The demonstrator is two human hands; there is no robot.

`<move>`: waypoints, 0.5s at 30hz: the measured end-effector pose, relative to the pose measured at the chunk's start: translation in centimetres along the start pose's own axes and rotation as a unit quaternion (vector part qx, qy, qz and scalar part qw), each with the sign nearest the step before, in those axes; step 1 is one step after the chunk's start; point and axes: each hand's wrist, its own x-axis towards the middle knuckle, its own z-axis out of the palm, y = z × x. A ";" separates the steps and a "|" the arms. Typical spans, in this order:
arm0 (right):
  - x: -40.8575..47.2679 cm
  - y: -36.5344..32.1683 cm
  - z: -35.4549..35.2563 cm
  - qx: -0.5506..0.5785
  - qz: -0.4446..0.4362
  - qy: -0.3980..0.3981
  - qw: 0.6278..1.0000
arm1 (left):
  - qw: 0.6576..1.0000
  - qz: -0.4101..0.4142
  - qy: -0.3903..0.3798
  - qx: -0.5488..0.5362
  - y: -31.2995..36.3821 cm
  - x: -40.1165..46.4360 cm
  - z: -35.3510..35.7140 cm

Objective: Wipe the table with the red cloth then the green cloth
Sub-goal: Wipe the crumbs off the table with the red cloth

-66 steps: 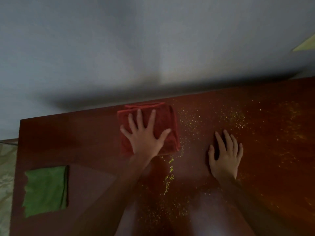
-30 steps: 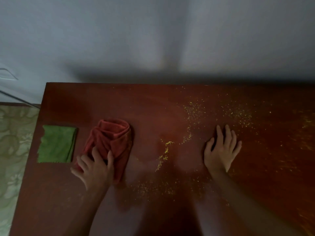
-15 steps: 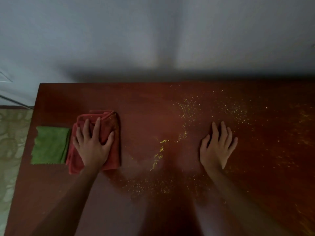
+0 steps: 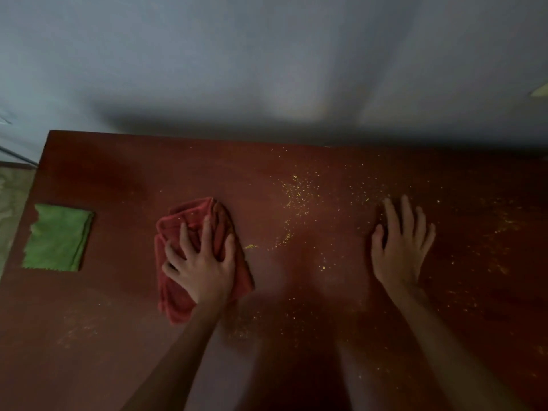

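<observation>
A bunched red cloth (image 4: 175, 304) lies on the dark red-brown table (image 4: 124, 173), left of centre. My left hand (image 4: 204, 262) presses flat on it with fingers spread. A folded green cloth (image 4: 57, 237) rests flat near the table's left edge, apart from the red cloth. My right hand (image 4: 400, 241) lies palm down on the bare table to the right, holding nothing. Yellow crumbs (image 4: 296, 197) are scattered between the hands and further right.
A grey-blue wall (image 4: 267, 54) runs along the table's far edge. Patterned floor (image 4: 12, 197) shows past the left edge. More yellow specks (image 4: 501, 229) dot the right part of the table, and faint ones lie near the front.
My left hand has slid the red cloth to the right, away from the green cloth and toward the crumbs. The right hand stays put.
</observation>
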 end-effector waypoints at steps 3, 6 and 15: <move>0.3 0.9 0.3 -0.036 -0.016 -0.022 0.999 | 1.000 -0.025 -0.004 -0.002 4.5 -1.7 0.9; 0.3 0.7 0.3 -0.040 -0.018 -0.021 0.999 | 0.999 -0.031 -0.008 -0.004 8.9 -3.1 1.6; 0.1 0.7 0.0 -0.048 -0.018 -0.018 0.999 | 0.987 0.136 -0.064 -0.049 18.0 -7.6 1.5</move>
